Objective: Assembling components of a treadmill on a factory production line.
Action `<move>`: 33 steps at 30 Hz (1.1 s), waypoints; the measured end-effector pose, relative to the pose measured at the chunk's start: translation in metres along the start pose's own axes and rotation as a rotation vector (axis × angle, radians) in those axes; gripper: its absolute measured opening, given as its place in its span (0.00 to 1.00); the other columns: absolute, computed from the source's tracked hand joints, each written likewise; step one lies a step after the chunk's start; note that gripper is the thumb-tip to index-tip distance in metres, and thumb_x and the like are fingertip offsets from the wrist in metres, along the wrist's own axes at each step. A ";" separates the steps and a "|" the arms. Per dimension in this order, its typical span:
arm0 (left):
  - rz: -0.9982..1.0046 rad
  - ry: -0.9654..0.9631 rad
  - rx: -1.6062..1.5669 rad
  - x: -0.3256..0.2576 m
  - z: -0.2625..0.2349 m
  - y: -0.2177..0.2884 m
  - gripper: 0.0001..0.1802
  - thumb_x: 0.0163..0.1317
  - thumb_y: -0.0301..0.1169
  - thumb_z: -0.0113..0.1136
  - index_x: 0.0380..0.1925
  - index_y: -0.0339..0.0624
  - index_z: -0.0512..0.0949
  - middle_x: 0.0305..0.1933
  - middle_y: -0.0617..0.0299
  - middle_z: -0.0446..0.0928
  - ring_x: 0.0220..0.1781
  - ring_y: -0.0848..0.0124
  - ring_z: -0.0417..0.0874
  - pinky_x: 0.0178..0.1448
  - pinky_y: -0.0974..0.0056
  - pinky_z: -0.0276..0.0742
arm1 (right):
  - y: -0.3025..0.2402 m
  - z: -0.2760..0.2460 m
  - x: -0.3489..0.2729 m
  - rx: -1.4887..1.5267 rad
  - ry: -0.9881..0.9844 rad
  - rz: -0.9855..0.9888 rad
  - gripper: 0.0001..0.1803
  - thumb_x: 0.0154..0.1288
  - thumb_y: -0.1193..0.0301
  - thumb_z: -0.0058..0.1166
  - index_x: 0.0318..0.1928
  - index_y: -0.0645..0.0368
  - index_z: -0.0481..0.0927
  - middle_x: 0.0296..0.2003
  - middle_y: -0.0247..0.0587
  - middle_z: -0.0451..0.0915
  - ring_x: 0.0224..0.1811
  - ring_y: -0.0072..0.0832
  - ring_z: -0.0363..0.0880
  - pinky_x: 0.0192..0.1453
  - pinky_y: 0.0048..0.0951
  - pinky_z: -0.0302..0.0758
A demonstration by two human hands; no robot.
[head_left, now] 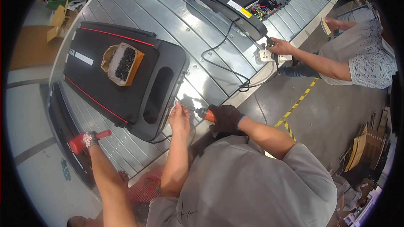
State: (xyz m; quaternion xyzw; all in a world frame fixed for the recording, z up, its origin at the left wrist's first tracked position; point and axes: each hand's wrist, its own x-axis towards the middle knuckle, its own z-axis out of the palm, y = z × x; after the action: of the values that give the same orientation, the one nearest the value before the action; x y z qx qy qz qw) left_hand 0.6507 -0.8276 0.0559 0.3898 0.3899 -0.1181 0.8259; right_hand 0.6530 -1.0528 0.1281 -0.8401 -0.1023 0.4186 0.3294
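My right hand [226,119], in a dark work glove, grips an orange and black power screwdriver [205,113]. Its thin bit points left toward my bare left hand [179,120]. The fingertips of that hand are pinched close to the bit, at the edge of a flat black panel-like unit [118,96] with red trim lines. Whatever lies between those fingertips is too small to make out. On top of the unit rests an open cardboard box [138,64] lined with plastic and filled with small black parts, probably screws.
At left, a co-worker's gloved hand [89,138] holds a red tool [77,144]. At right, another person's hand [279,46] holds a plug over a white power strip [266,56]. A black cable [227,68] loops over the metal slatted table [206,85]. A second black unit [235,17] shows exposed wiring.
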 end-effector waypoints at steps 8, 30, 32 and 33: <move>0.000 0.073 -0.017 -0.004 0.006 -0.025 0.16 0.74 0.44 0.65 0.36 0.45 0.77 0.31 0.67 0.76 0.32 0.76 0.74 0.35 0.70 0.69 | 0.015 -0.011 -0.011 0.011 -0.087 0.021 0.35 0.54 0.54 0.68 0.58 0.59 0.74 0.43 0.55 0.87 0.48 0.53 0.86 0.54 0.49 0.81; -0.031 -0.016 0.022 0.099 0.033 -0.056 0.16 0.74 0.48 0.63 0.52 0.51 0.81 0.45 0.72 0.81 0.49 0.74 0.78 0.58 0.65 0.69 | 0.098 -0.015 0.079 0.317 -0.035 0.000 0.31 0.52 0.55 0.66 0.54 0.57 0.78 0.47 0.54 0.85 0.51 0.51 0.85 0.55 0.49 0.79; -0.041 0.141 0.011 0.116 0.033 -0.051 0.16 0.77 0.44 0.59 0.53 0.45 0.80 0.47 0.67 0.82 0.49 0.73 0.80 0.54 0.64 0.73 | 0.091 -0.014 0.092 0.285 -0.002 -0.010 0.34 0.52 0.54 0.66 0.57 0.60 0.77 0.47 0.55 0.85 0.51 0.51 0.85 0.56 0.49 0.80; -0.048 0.156 0.005 0.120 0.034 -0.048 0.16 0.77 0.44 0.59 0.55 0.48 0.80 0.47 0.69 0.81 0.51 0.72 0.79 0.56 0.64 0.69 | 0.088 -0.011 0.099 0.286 -0.001 0.001 0.35 0.52 0.54 0.65 0.58 0.61 0.76 0.48 0.56 0.85 0.52 0.51 0.85 0.57 0.48 0.80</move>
State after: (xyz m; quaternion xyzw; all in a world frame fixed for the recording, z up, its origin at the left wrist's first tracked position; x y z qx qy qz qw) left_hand 0.7253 -0.8719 -0.0456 0.3907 0.4620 -0.1080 0.7888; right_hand 0.7149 -1.0805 0.0137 -0.7845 -0.0412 0.4294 0.4456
